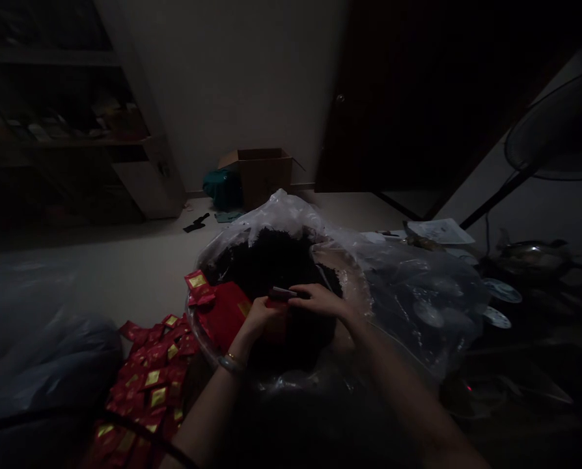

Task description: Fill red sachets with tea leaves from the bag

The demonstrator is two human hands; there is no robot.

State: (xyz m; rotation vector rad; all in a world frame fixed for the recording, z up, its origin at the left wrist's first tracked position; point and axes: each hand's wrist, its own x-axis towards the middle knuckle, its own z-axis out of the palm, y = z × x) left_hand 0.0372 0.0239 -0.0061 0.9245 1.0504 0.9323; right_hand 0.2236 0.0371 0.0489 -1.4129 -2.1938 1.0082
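Note:
A large clear plastic bag (284, 205) stands open in front of me, filled with dark loose material (271, 257) that looks like dried leaves. Over this material, my left hand (260, 318) is closed on a red packet (275, 329). My right hand (320, 301) meets it at the top, its fingers closed on a small dark object with a pale edge (284, 293); its kind is too dim to make out. Left of my hands lies a larger red bag (225, 312). One small red packet with a gold label (200, 288) rests at the bag's left rim.
A heap of small red packets (157, 371) lies at lower left, beside a bluish plastic bag (66, 365). Clear plastic (418, 299) spreads right, near a metal kettle (535, 251) and small dishes (503, 290). Behind are a cardboard box (266, 176) and a standing fan (559, 130).

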